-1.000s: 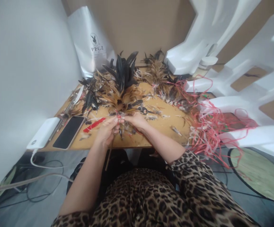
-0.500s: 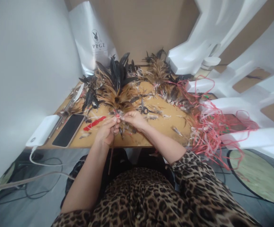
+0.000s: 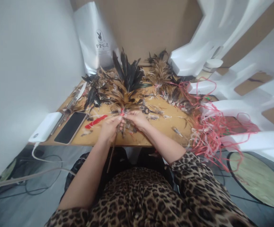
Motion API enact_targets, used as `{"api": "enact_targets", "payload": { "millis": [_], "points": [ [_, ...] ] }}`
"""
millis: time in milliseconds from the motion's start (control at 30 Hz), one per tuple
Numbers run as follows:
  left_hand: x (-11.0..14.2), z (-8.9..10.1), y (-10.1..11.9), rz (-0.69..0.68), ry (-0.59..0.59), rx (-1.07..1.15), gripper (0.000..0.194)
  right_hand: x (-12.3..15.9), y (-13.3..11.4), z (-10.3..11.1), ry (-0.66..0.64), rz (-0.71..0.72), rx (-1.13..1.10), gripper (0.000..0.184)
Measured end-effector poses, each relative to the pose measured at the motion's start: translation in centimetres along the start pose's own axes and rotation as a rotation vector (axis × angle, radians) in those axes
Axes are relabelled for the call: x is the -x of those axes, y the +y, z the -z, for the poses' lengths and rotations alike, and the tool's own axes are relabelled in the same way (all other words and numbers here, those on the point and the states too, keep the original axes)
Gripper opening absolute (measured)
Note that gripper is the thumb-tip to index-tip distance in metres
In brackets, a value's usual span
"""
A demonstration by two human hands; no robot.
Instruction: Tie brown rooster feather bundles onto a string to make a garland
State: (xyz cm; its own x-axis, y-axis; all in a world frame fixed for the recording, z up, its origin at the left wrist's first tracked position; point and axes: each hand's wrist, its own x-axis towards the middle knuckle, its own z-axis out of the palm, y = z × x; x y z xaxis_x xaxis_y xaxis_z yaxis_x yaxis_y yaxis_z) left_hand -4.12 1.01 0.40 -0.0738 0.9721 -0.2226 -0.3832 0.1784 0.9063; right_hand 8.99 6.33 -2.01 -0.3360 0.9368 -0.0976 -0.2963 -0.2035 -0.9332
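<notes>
A feather duster (image 3: 126,91), with a brown ruff and long black plumes, points away from me over the table. My left hand (image 3: 113,126) is closed round its thin brown stick (image 3: 112,151), which slants down past the table edge. At the base of the feathers my right hand (image 3: 137,119) pinches close to a wrap of red material (image 3: 122,112). Whether those fingers hold the feathers or the binding is hidden. Left of my hands lies a flat red strip (image 3: 96,121). Scissors (image 3: 146,110) rest just beyond my right hand.
Loose feathers cover the back of the wooden table (image 3: 170,126). A tangle of pink string (image 3: 212,132) hangs over the right edge. At left are a phone (image 3: 71,127) and a white power bank (image 3: 45,126) with a cable. A silver bag (image 3: 96,37) stands behind.
The duster has turned: its plumes now lean slightly right and spread differently, and the red wrap shows more plainly. Both hands stay together at the feather base. The view has shifted a little.
</notes>
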Motion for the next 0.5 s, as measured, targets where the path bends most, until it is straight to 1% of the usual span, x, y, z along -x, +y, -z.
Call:
{"api": "enact_targets", "payload": {
  "millis": [100, 233, 300, 400, 500],
  "points": [
    [-0.2, -0.1, -0.3, -0.011, 0.024, 0.006, 0.023, -0.1, 0.0, 0.1, 0.023, 0.023, 0.033, 0.033],
    [-0.7, -0.2, -0.7, -0.004, 0.015, 0.110, 0.019, -0.1, -0.4, 0.0, 0.014, 0.060, 0.052, 0.029],
    [-1.0, -0.1, -0.9, 0.044, 0.028, 0.189, 0.016, -0.2, -0.7, 0.0, 0.020, 0.073, 0.104, 0.025],
    [-1.7, 0.3, -0.9, 0.162, 0.049, 0.328, 0.012, 0.0, -1.0, 0.4, 0.023, 0.088, 0.247, 0.021],
    [-2.4, 0.9, -0.7, 0.260, 0.084, 0.471, 0.014, 0.8, -1.6, 1.9, -0.021, 0.093, 0.419, 0.021]
  ]
}}
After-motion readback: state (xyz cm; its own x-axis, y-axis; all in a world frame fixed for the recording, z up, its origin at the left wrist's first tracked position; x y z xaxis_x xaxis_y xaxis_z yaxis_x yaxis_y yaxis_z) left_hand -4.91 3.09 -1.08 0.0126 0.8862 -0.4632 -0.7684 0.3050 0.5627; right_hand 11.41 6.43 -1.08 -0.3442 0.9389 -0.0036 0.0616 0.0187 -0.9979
